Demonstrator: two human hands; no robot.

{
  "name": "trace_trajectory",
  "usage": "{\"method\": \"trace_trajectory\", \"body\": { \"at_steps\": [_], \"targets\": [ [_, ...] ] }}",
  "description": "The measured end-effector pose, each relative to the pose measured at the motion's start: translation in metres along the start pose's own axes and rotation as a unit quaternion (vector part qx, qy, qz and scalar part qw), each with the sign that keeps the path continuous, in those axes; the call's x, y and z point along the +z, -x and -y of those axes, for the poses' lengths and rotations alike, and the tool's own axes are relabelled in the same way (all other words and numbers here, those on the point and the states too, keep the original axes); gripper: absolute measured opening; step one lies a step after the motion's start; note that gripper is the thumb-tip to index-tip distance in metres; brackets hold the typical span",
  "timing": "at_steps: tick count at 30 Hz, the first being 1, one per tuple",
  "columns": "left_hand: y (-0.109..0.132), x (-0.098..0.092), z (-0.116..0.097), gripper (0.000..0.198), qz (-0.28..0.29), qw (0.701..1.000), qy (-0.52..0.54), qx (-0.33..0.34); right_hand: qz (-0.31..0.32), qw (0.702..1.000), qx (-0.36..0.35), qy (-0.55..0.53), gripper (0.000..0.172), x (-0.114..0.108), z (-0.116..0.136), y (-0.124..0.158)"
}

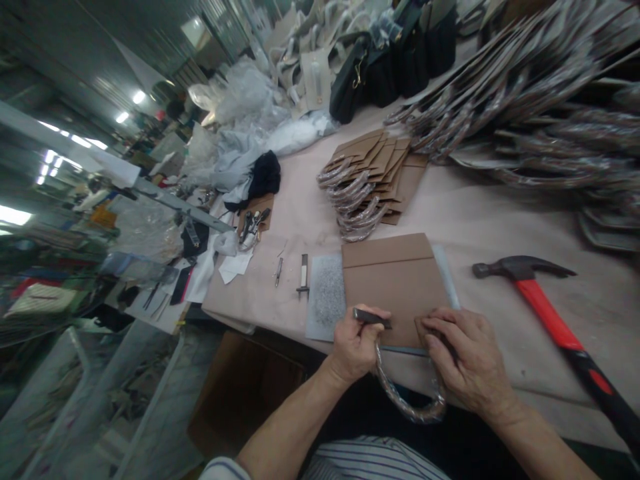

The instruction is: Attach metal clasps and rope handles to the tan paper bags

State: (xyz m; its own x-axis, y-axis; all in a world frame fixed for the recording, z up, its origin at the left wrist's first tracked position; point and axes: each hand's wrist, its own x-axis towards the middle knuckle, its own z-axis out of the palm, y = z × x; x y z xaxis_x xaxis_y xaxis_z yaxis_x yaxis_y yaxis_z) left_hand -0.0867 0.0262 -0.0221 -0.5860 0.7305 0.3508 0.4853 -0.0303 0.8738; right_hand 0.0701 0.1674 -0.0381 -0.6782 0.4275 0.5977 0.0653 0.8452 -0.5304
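A brown bag panel [393, 280] with a folded top strip lies on a pale, speckled board [325, 300] at the table's front edge. My left hand [354, 347] is closed round a short dark metal tool [369, 316], perhaps a punch, tilted over the panel's near left part. A curved bag handle [411, 408] wrapped in clear plastic loops down from the panel's near edge, over the table edge. On its right end, at a brown tab [423, 328], my right hand [467, 357] presses with closed fingers. The handle's left end is partly hidden by my left hand.
A claw hammer [543, 307] with a red and black grip lies at the right. Stacked brown panels with wrapped handles [375, 177] sit behind the board. Small metal tools [303, 277] lie to the left. Bags [350, 77] and plastic are piled at the back.
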Motion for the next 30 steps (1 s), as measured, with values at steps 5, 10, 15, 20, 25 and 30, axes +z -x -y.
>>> {"method": "trace_trajectory", "body": {
  "at_steps": [5, 10, 15, 20, 25, 30],
  "targets": [
    [-0.0021, -0.0008, -0.0004, 0.02, -0.001, 1.0, 0.009, 0.008, 0.001, 1.0, -0.001, 0.005, 0.013, 0.0009, -0.0006, -0.0002],
    [-0.0023, -0.0004, -0.0011, 0.018, 0.005, 1.0, 0.005, 0.003, 0.009, 1.0, 0.004, -0.001, 0.014, 0.0027, -0.0034, 0.0037],
    [-0.003, 0.0013, -0.0022, 0.017, 0.015, 1.0, -0.013, 0.009, 0.005, 1.0, 0.002, 0.004, 0.014, 0.0018, -0.0033, 0.0037],
    [-0.0031, 0.002, -0.0031, 0.017, 0.02, 0.999, -0.038, 0.019, 0.003, 1.0, -0.003, 0.002, 0.013, 0.0019, -0.0023, 0.003],
    [-0.0017, 0.0012, -0.0006, 0.015, 0.016, 0.998, -0.049, 0.043, 0.0, 1.0, 0.001, 0.0, 0.013, 0.002, -0.0014, 0.0011],
    [-0.0023, 0.0021, -0.0002, 0.015, 0.015, 0.997, -0.057, 0.048, -0.004, 1.0, 0.004, 0.006, 0.014, 0.0033, -0.0021, 0.0018]
  ]
}}
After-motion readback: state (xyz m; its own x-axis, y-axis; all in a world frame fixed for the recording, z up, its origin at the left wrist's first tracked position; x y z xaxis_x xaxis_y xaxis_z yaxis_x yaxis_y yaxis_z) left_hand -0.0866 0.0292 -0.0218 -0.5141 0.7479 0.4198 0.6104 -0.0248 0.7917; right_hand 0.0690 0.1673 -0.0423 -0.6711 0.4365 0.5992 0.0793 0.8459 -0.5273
